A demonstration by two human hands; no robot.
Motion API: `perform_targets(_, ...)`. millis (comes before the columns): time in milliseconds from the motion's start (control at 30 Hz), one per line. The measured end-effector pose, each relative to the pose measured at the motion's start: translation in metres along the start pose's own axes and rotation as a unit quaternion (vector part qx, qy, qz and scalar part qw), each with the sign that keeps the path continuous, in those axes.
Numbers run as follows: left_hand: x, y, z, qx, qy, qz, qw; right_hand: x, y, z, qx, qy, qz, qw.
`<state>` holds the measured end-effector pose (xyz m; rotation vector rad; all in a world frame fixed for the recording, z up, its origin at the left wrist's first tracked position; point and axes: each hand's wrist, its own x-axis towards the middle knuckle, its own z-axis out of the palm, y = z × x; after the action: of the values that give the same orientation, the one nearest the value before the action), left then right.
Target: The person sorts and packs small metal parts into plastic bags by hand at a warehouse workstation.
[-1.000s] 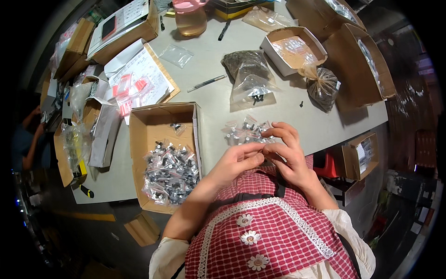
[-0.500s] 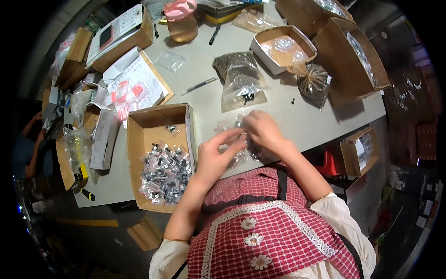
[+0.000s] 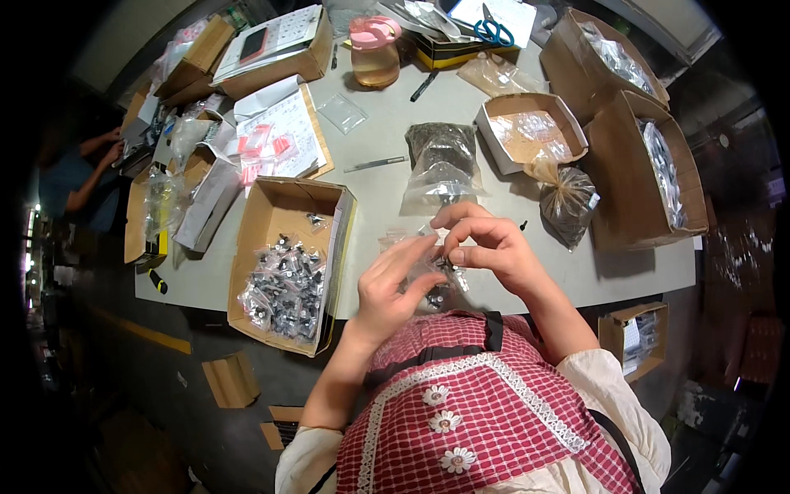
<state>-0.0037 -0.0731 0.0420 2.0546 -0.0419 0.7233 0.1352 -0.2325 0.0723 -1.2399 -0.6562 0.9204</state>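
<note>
My left hand holds a small clear plastic bag between thumb and fingers, above the near edge of the table. Beside it, my right hand is bent at the bag, thumb and forefinger pinched together on a small dark piece that is too small to name. Other small clear bags and dark pieces lie under and around the hands, partly hidden. Just beyond them a larger clear bag, filled with dark small parts, lies flat. Left of my left hand is an open cardboard box with a heap of small filled bags.
A tied bag of dark parts rests by a shallow white box on the right. Tall cartons stand behind. A pen, papers, pink-lidded jug and scissors are farther back. Another person works at far left.
The view has shifted, so the table sits differently in it. My right hand has drawn up from the pile to the small bag in my left hand, its fingers now pinched.
</note>
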Motion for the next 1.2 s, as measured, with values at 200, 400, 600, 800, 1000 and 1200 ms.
perform_targets(200,0.003,0.027,0.033,-0.056,0.046,-0.02,0.997,-0.011,-0.014,-0.02,-0.218,-0.013,-0.118,0.969)
perform_targets(400,-0.01,0.044,0.074,-0.315,0.093,-0.198,0.924,-0.021,-0.024,-0.03,-0.275,-0.001,-0.161,0.948)
perform_targets(600,-0.007,0.048,0.081,-0.455,0.122,-0.233,0.851,-0.032,-0.039,-0.032,-0.356,-0.039,-0.265,0.895)
perform_targets(800,-0.018,0.043,0.071,-0.388,0.117,-0.257,0.877,-0.024,-0.033,-0.017,-0.436,-0.042,-0.341,0.832)
perform_targets(1000,-0.011,0.039,0.062,-0.355,0.099,-0.201,0.908,-0.016,-0.046,-0.005,-0.434,-0.055,-0.383,0.814)
perform_targets(1200,-0.012,0.033,0.047,-0.472,0.088,-0.22,0.849,0.002,-0.047,0.011,-0.464,-0.034,-0.423,0.778)
